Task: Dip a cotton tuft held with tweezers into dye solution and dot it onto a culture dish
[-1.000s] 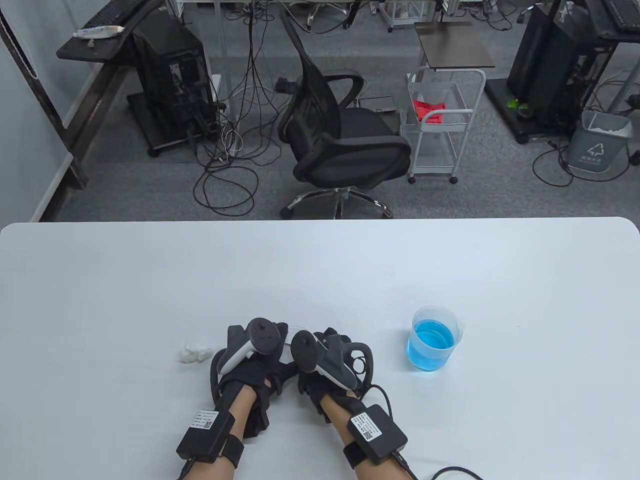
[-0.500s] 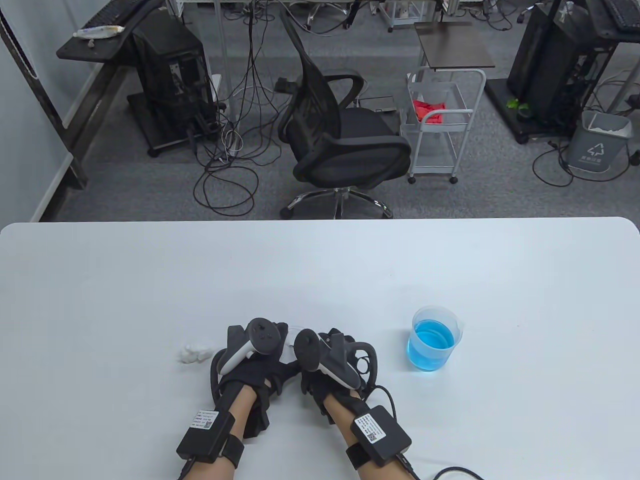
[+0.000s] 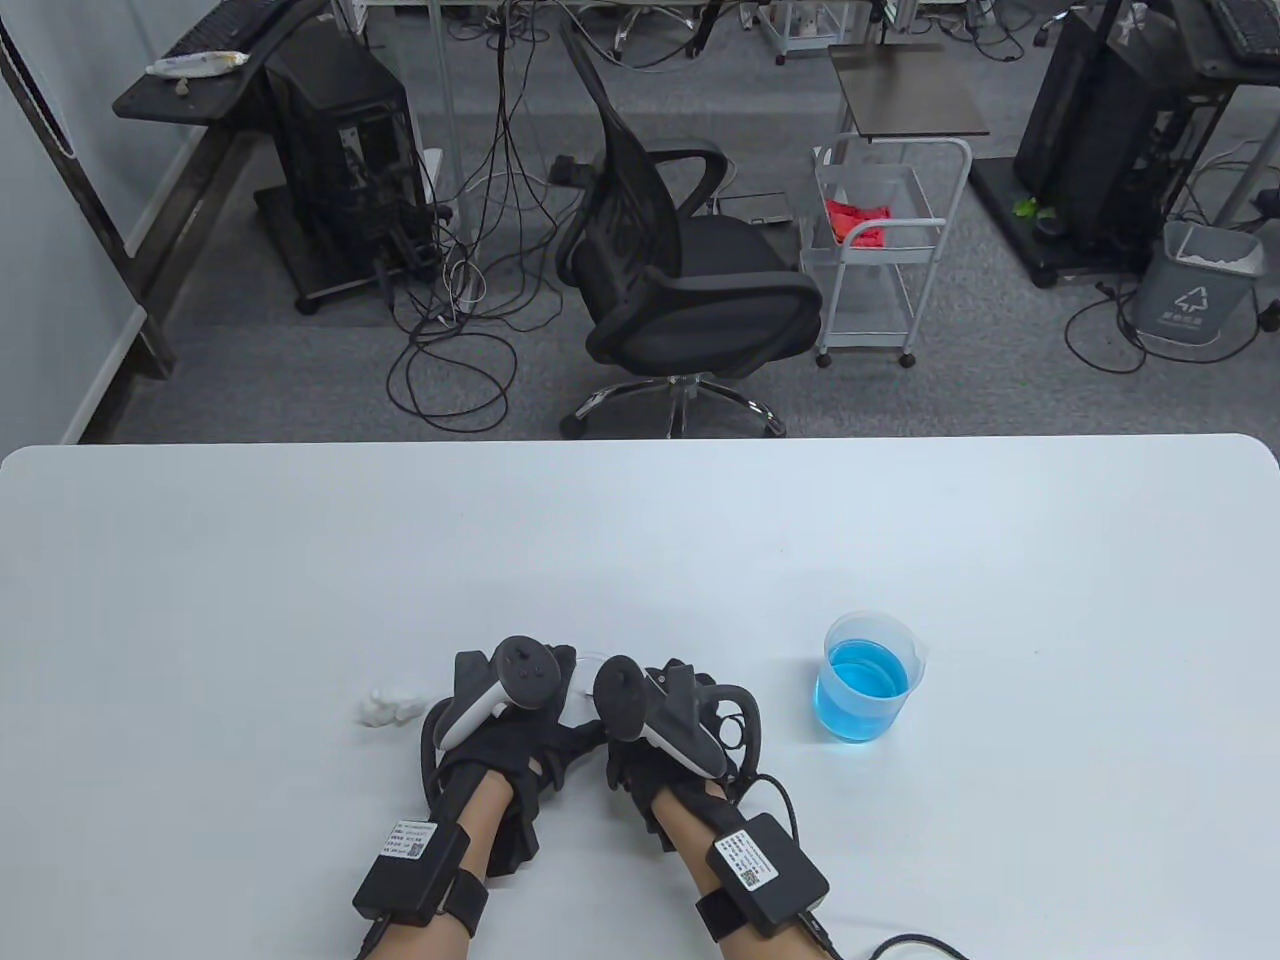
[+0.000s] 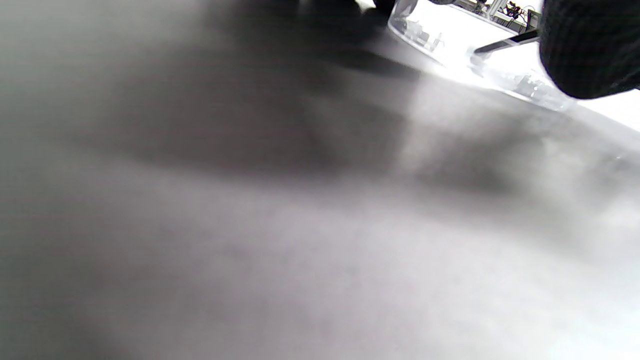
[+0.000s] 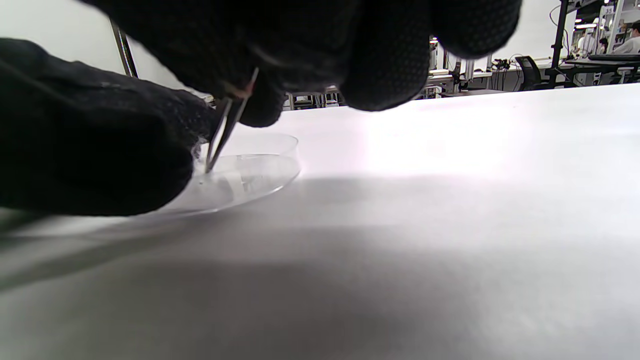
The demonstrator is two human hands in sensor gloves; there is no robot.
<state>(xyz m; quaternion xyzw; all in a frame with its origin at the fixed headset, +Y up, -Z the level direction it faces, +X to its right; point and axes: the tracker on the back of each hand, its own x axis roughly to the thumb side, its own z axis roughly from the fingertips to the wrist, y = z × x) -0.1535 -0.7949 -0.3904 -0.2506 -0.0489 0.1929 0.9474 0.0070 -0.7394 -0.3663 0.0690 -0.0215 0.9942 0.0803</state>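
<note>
A clear culture dish (image 5: 260,170) lies on the white table between my hands; only a sliver of it (image 3: 588,662) shows in the table view. My right hand (image 3: 630,750) pinches metal tweezers (image 5: 225,130), tips down on the dish floor. I cannot make out a tuft at the tips. My left hand (image 3: 520,735) is at the dish's left rim and covers that side (image 5: 90,150). The left wrist view shows the dish (image 4: 440,40) and the tweezers (image 4: 505,43). A beaker of blue dye (image 3: 868,680) stands to the right. A wad of white cotton (image 3: 385,705) lies left of my left hand.
The white table (image 3: 640,540) stretches far beyond my hands. A cable (image 3: 900,942) trails from my right wrist along the front edge. An office chair (image 3: 690,290) and a cart stand on the floor beyond the far edge.
My right hand and its tracker have shifted slightly to the right and tilted. My left hand, the beaker and the cotton have not moved.
</note>
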